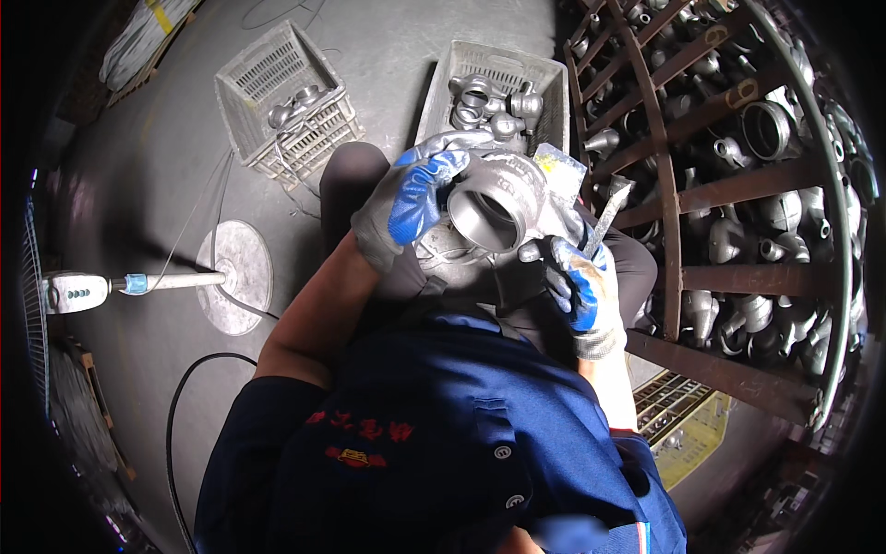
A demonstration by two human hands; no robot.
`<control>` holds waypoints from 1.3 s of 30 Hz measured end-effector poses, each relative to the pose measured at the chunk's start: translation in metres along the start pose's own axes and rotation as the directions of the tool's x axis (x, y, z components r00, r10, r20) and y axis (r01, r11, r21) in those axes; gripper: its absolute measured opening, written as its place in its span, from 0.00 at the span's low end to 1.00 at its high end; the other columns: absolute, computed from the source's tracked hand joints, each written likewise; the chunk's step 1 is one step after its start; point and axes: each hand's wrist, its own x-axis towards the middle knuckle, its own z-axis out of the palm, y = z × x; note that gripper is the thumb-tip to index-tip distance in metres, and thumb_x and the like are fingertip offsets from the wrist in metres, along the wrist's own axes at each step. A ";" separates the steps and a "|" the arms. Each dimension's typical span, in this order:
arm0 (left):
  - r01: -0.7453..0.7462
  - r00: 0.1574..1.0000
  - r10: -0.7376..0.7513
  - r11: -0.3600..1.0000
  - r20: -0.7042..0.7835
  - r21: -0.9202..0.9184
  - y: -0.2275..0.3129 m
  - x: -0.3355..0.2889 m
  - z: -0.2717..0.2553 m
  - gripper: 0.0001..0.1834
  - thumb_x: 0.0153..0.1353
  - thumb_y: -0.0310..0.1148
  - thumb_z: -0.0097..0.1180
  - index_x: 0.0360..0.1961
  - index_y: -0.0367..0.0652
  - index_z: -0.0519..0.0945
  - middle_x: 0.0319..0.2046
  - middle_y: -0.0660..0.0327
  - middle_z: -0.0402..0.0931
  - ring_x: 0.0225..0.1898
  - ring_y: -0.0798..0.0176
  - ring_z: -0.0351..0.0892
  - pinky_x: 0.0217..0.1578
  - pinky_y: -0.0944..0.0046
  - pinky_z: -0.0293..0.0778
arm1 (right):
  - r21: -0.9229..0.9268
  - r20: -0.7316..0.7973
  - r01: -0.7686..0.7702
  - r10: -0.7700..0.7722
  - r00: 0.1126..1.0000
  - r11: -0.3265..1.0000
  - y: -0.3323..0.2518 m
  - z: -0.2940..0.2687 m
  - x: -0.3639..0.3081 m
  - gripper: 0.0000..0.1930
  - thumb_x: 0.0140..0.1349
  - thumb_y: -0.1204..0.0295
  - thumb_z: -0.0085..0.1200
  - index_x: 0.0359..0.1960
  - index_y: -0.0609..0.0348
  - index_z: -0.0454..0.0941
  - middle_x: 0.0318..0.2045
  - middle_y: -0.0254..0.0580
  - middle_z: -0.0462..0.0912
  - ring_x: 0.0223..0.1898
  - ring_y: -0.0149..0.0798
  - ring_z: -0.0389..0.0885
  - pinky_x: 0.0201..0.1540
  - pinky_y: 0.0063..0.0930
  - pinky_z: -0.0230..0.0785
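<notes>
Gloved left hand [413, 208] gripping the left side of a gray metal casting [519, 185], casting above the lap between the 2 hands, gloved right hand [583, 288] wrapped around a flat metal tool [606, 220], 2 crates [503, 57] at the far side, rusty rack [666, 203] at right.

Floor [388, 83]: grey, lighter toward 12 o'clock, with dark shadow between 9 and 10. Rack [752, 279]: rust-brown barred metal, at 3 o'clock. Pedestal fan [180, 280]: at 9 o'clock, round base [235, 312] on the floor. Black cable [170, 434]: curved, at 8 o'clock.
</notes>
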 end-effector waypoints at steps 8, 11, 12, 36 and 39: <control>0.181 0.963 -0.207 0.971 -0.171 -0.157 -0.009 -0.004 0.005 0.16 0.66 0.30 0.41 0.51 0.32 0.70 0.46 0.57 0.74 0.47 0.67 0.74 0.49 0.69 0.71 | -0.124 -0.115 0.002 -0.016 0.993 0.992 -0.011 0.014 -0.004 0.25 0.56 0.77 0.56 0.57 0.60 0.69 0.23 0.25 0.74 0.17 0.15 0.63 0.18 0.11 0.53; 0.202 0.945 -0.297 0.856 -0.133 -0.477 -0.010 -0.010 0.000 0.16 0.66 0.30 0.42 0.51 0.32 0.70 0.46 0.57 0.74 0.46 0.67 0.75 0.47 0.69 0.73 | -0.222 -0.126 0.106 -0.137 0.982 0.969 -0.009 0.014 0.003 0.23 0.57 0.77 0.56 0.55 0.63 0.70 0.29 0.29 0.78 0.24 0.16 0.68 0.26 0.10 0.59; 0.197 0.956 -0.266 0.893 -0.122 -0.404 -0.012 -0.011 -0.002 0.16 0.66 0.31 0.43 0.51 0.33 0.70 0.47 0.57 0.74 0.47 0.67 0.75 0.47 0.69 0.73 | -0.148 -0.044 0.181 -0.189 0.981 0.972 -0.010 0.014 0.003 0.22 0.57 0.77 0.57 0.54 0.67 0.70 0.35 0.33 0.79 0.32 0.19 0.72 0.35 0.13 0.64; 0.474 0.815 -0.575 0.734 -0.074 -0.487 -0.063 0.039 0.000 0.27 0.65 0.53 0.39 0.46 0.37 0.73 0.29 0.52 0.79 0.27 0.55 0.80 0.29 0.57 0.79 | -0.930 0.160 0.286 -0.447 0.880 0.230 -0.305 -0.006 0.041 0.18 0.52 0.57 0.58 0.37 0.57 0.82 0.28 0.41 0.83 0.29 0.34 0.79 0.33 0.27 0.71; 0.544 0.748 -0.654 0.700 -0.110 -0.462 -0.087 0.031 -0.017 0.26 0.64 0.52 0.40 0.46 0.39 0.73 0.30 0.52 0.78 0.28 0.55 0.79 0.30 0.56 0.78 | -0.841 -0.064 0.274 -0.589 0.806 0.466 -0.366 -0.051 0.027 0.13 0.56 0.63 0.55 0.35 0.59 0.82 0.26 0.34 0.82 0.28 0.25 0.77 0.32 0.22 0.71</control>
